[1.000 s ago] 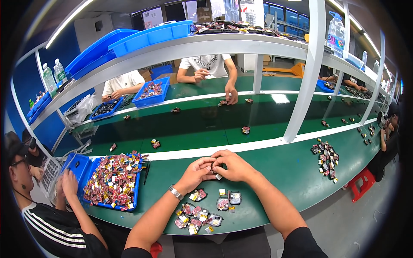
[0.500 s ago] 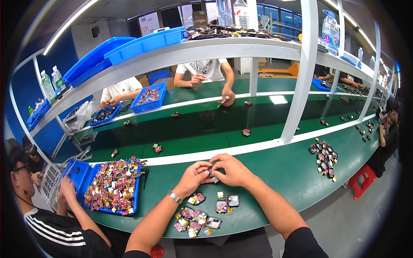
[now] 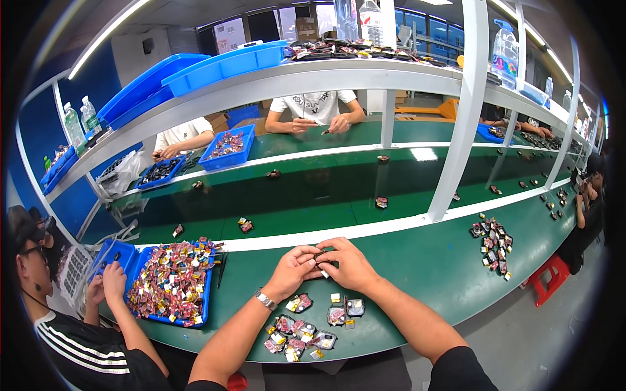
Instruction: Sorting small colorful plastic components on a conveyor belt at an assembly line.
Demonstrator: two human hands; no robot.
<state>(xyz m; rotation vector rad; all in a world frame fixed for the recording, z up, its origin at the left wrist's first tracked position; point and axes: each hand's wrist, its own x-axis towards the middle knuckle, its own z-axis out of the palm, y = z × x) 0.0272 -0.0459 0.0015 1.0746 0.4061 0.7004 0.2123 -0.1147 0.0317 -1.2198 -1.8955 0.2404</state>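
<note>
My left hand (image 3: 293, 270), with a metal watch band on its wrist, and my right hand (image 3: 349, 264) meet above the green bench. Between their fingertips they pinch a small dark electronic housing (image 3: 321, 257), mostly hidden by the fingers. A small white piece (image 3: 325, 274) sticks out below it. Nearer to me lies a loose group of similar small housings (image 3: 300, 328) with reddish circuit boards and white-and-yellow parts. One separate housing (image 3: 298, 303) rests just below my left hand.
To the left stands a blue tray (image 3: 207, 296) heaped with reddish boards, with tweezers (image 3: 222, 267) beside it. Another housing pile (image 3: 490, 244) lies right. A white rail (image 3: 385, 225) and post (image 3: 460, 117) border the dark green conveyor (image 3: 313, 189). Co-workers sit at left, across and far right.
My hands stay together, with the fingers shifting slightly on the housing. The co-worker across has drawn a hand back from the conveyor. The co-worker at left has raised their hands.
</note>
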